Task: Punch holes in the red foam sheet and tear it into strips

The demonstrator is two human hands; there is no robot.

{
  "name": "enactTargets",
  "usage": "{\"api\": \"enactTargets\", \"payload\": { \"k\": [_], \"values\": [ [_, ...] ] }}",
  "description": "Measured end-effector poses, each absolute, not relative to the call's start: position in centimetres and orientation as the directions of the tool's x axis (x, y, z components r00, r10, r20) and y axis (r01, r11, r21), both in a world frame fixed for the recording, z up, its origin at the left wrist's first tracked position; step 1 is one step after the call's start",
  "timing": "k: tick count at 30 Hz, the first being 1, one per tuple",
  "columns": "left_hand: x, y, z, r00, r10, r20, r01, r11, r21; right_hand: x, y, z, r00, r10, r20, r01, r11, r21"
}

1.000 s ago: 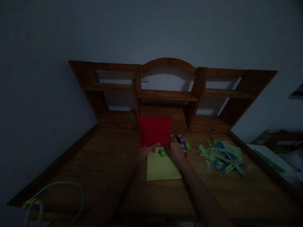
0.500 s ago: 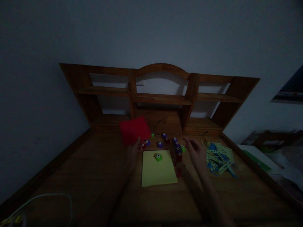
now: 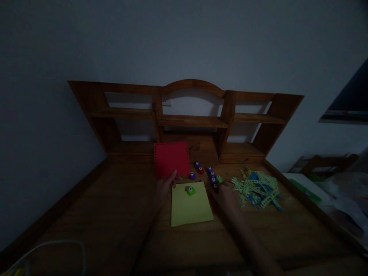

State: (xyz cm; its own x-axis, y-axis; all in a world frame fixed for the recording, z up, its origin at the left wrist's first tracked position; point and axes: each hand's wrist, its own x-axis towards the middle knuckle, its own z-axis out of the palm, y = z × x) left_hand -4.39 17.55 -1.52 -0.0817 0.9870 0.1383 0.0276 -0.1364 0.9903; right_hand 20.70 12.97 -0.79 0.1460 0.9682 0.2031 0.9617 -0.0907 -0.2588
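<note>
Above the surface [image 3: 109, 199], the left hand [image 3: 165, 187] grips the red sheet [image 3: 171, 157]. The right hand [image 3: 225, 194] has dropped beside the eyed toys [image 3: 212, 174] — grip unclear — so work likely centres there.

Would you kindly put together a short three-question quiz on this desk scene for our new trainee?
1. True or false: a green one-eyed piece rests on the yellow sheet.
2. Multiple choice: what colour is the hole-edged sheet in the left hand?
A) Blue
B) Red
C) White
3. Fill in the blank: the hand nearer the pile of pale and blue slotted pieces is the ____ hand.

Key:
1. True
2. B
3. Right, as in the right hand
</note>
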Motion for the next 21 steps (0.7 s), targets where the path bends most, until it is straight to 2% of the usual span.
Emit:
{"api": "enactTargets", "payload": {
  "k": [3, 6, 8, 11, 14, 16, 18, 21],
  "values": [
    [-4.1, 17.2, -1.4, -0.049, 0.99, 0.135, 0.058, -0.132, 0.99, 20.6, 13.1, -0.6, 0.147, 0.965, 0.216, 0.925, -0.057, -0.375],
    [-4.0, 17.1, -1.7, -0.035, 0.992, 0.125, 0.07, -0.122, 0.99, 21.4, 13.4, 0.0, 0.167, 0.943, 0.286, 0.791, 0.045, -0.61],
    [-4.0, 17.3, -2.2, -0.02, 0.993, 0.115, 0.073, -0.113, 0.991, 21.8, 14.1, 0.6, 0.184, 0.939, 0.29, 0.614, 0.12, -0.78],
    [-3.7, 17.8, -2.7, 0.015, 0.992, 0.124, 0.103, -0.124, 0.987, 21.6, 16.2, 1.5, 0.167, 0.965, 0.2, 0.196, 0.167, -0.966],
    [-3.1, 18.4, -2.7, 0.023, 0.987, 0.159, 0.151, -0.16, 0.975, 20.5, 18.8, 1.6, 0.189, 0.977, 0.101, -0.229, 0.143, -0.963],
    [-2.7, 18.9, -2.4, -0.017, 0.983, 0.182, 0.131, -0.178, 0.975, 19.5, 20.1, 1.1, 0.163, 0.982, 0.092, -0.396, 0.151, -0.906],
    [-2.4, 19.4, -2.3, -0.121, 0.98, 0.155, 0.043, -0.151, 0.988, 18.7, 20.9, 0.2, 0.126, 0.983, 0.134, -0.449, 0.177, -0.876],
    [-2.2, 20.0, -2.4, -0.255, 0.966, 0.039, -0.187, -0.089, 0.978, 17.9, 21.2, -1.4, 0.053, 0.985, 0.162, -0.466, 0.168, -0.869]
  ]
}}
